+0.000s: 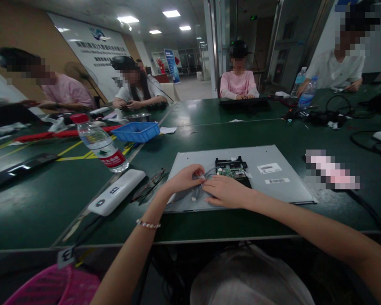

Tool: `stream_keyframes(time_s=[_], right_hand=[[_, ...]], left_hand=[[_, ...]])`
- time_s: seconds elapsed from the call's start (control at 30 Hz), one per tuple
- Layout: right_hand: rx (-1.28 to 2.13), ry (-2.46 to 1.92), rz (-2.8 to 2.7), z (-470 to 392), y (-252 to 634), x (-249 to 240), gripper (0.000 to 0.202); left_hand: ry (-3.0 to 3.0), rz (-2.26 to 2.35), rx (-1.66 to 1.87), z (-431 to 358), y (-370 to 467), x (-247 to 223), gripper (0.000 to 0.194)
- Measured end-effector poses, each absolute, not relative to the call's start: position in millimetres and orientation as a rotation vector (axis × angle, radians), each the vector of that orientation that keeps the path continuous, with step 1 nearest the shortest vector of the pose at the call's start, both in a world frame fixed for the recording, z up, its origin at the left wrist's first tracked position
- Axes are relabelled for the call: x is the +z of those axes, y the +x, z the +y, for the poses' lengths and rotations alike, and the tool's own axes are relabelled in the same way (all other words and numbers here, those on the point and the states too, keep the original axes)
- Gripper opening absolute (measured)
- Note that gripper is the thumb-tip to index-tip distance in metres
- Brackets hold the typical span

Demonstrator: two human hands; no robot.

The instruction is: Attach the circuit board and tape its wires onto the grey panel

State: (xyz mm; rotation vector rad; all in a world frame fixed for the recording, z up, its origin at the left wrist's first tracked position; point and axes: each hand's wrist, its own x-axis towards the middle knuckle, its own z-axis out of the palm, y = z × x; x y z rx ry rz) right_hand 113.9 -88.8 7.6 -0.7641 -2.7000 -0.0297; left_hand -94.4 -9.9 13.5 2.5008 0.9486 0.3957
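Note:
A flat grey display panel (260, 186) lies face down on the green table in front of me. Near its middle sit a green circuit board (230, 171) and a black bracket (238, 163). Over the panel's left part, my left hand (186, 178) is closed in a pinch on a thin grey cable (211, 171) beside the board. My right hand (227, 191) meets it there, its fingertips closed on the same cable, and its palm hides part of the board. A loose cable end (194, 195) hangs below my fingers.
To the left are a white power bank (117, 191), eyeglasses (149, 186), a water bottle (101, 146) and a blue tray (136, 131). A phone (332, 169) with a cord lies right. Several people sit around the table. A pink basket (53, 286) stands below its front edge.

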Motion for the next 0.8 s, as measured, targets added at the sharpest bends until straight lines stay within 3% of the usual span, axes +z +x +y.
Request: stream_keyframes(time_s=[0.63, 0.8], right_hand=[[-0.249, -0.768, -2.799, -112.2, 108.8, 7.3, 0.049], [-0.233, -0.777, -2.803, -115.7, 108.8, 8.2, 0.045]], left_hand=[[2.611, 1.076, 0.388, -9.1, -86.7, 7.9, 0.012], [2.619, 1.139, 0.413, -11.7, -86.0, 9.6, 0.011]])
